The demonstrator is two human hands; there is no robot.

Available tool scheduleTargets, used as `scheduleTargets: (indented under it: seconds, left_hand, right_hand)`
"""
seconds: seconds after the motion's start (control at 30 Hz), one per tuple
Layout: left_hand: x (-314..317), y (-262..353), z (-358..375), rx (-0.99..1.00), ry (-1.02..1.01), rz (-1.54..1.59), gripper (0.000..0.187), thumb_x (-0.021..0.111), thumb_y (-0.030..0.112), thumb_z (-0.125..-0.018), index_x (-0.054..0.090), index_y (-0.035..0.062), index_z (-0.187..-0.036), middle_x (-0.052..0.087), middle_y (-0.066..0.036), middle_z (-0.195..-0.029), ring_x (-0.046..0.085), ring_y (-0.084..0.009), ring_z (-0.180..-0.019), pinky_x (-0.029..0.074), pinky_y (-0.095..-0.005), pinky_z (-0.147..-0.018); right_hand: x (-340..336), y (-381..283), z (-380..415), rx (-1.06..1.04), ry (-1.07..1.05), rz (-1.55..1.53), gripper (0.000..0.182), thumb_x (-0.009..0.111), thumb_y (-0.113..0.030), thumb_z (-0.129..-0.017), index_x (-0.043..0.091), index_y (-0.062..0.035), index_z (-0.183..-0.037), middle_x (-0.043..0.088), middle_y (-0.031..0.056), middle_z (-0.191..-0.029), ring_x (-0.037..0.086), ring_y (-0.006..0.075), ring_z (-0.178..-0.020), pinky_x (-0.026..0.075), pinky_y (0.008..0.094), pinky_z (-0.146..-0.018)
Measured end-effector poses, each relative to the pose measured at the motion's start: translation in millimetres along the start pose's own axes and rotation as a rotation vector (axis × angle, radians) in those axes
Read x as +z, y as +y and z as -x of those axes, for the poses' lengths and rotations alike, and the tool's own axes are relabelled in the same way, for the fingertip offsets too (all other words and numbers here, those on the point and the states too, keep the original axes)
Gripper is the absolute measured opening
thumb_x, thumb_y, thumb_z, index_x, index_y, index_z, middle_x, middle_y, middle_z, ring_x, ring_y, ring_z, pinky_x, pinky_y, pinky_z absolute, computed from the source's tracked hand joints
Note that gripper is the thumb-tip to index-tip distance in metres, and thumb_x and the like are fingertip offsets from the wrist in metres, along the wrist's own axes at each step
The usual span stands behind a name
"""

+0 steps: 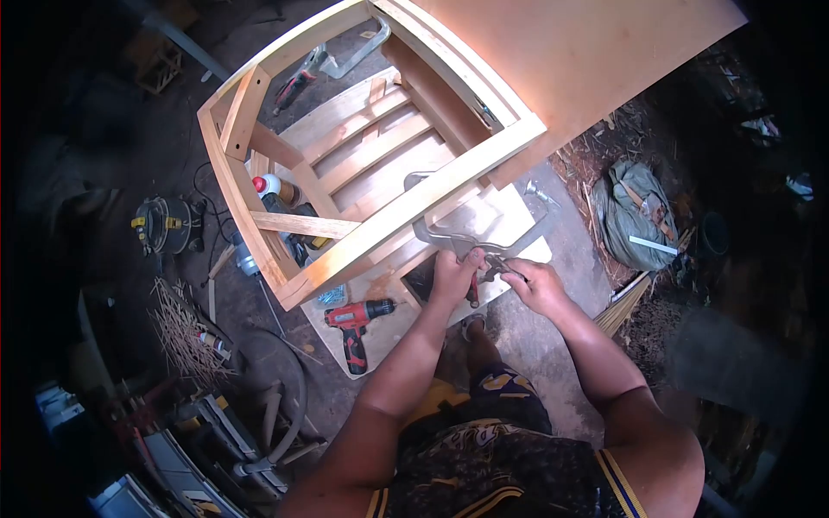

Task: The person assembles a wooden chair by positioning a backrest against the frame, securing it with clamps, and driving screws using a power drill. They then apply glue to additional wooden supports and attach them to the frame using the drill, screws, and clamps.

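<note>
Concrete floor (pixel 566 371), strewn with shavings at the right, is seen around a pale board (pixel 389 344) that lies beneath an open wooden frame (pixel 471 164). A metal clamp (pixel 453 240) with a red-tipped handle is held at the near side of the frame, just near of its long near rail and roughly below the rail's middle. The clamp is grasped from two sides: its handle end is enclosed by the left hand (pixel 455 274), with the thumb laid on the metal, while the right end of its metal parts is held in the fingers of the right hand (pixel 542 287). The clamp's long axis is run from the hands toward the far left, so that its curved arms are pointed at the rail and one is reached up to it; whether the wood is pinched between them cannot be told. Of the two hands, the left is set nearer to the rail and to the curved arms, and the right is placed farther off, to the right. A red drill (pixel 350 318) is laid on the board to the left of the left forearm. A second clamp (pixel 296 91) is seen at the far left part of the frame, its red handle slanted toward the near left.
</note>
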State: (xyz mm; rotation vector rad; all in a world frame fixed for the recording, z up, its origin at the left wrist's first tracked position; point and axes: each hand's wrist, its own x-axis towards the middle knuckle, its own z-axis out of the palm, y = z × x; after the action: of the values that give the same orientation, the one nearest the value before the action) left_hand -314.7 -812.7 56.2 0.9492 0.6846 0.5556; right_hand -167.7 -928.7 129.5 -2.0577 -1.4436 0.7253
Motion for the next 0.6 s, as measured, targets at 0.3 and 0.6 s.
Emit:
scheduleTargets:
  seconds: [0.3, 0.6]
  left_hand:
    - [81, 62, 113, 0.089, -0.43, -0.095, 0.025, 0.055, 0.025, -0.096, 0.056, 0.0008, -0.103, 0.061, -0.004, -0.088, 0.058, -0.0102, -0.084, 0.046, -0.0269, -0.077]
    - [76, 161, 116, -0.007, -0.356, 0.489, 0.047, 0.064, 0.028, -0.089, 0.037, 0.006, -0.121, 0.053, -0.007, -0.099, 0.057, -0.0126, -0.079, 0.049, -0.0277, -0.068]
  right_hand:
    - [-102, -13, 87, -0.047, -0.273, -0.289, 0.016, 0.064, -0.013, -0.089, 0.059, 0.0016, -0.089, 0.056, 0.0058, -0.071, 0.047, 0.0126, -0.065, 0.042, 0.0291, -0.062]
    - [-117, -117, 43, 0.009, -0.42, -0.754, 0.038, 0.048, -0.037, -0.099, 0.054, -0.0044, -0.081, 0.045, -0.003, -0.063, 0.04, 0.0065, -0.056, 0.034, 0.0231, -0.051]
